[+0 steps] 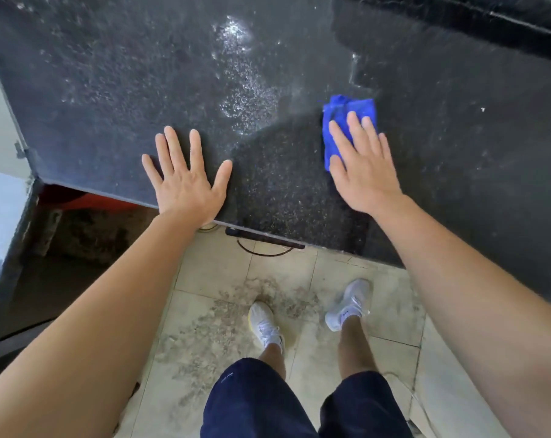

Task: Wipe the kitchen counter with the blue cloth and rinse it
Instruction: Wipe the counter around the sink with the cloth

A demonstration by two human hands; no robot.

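Right, starting down at the bottom of the frame: dark navy shorts [255, 403], a pair of white trainers [265, 324] planted on the pale, grubby tiled floor [391, 295]. Both bare forearms reach up the frame to the black speckled stone counter [110, 90], whose front edge cuts across the middle.

Left of centre, the left hand [185, 180] lies flat on the stone just inside that edge, fingers straight and fanned wide, holding nothing. I'd call it a brace.

Right of centre, the right hand [366, 172] is spread flat too, fingers straight and close together, pressing down on the crumpled bright blue cloth [339, 110]. It's a press, not a pinch.

Here's what the next stroke turns on: the cloth sits under the fingers and pokes out past the fingertips toward the top of the frame, with a strip showing along the thumb side. Its long axis runs up the frame, roughly in line with the fingers. This hand is on it; the left is well apart. So a push away carries the cloth ahead of the hand, I'd say.

Further up, at upper centre, a wet, glaring patch [239, 74] shines on the stone, well apart from the cloth. Mid-wipe by my reckoning, and no tap or sink is in sight for rinsing.
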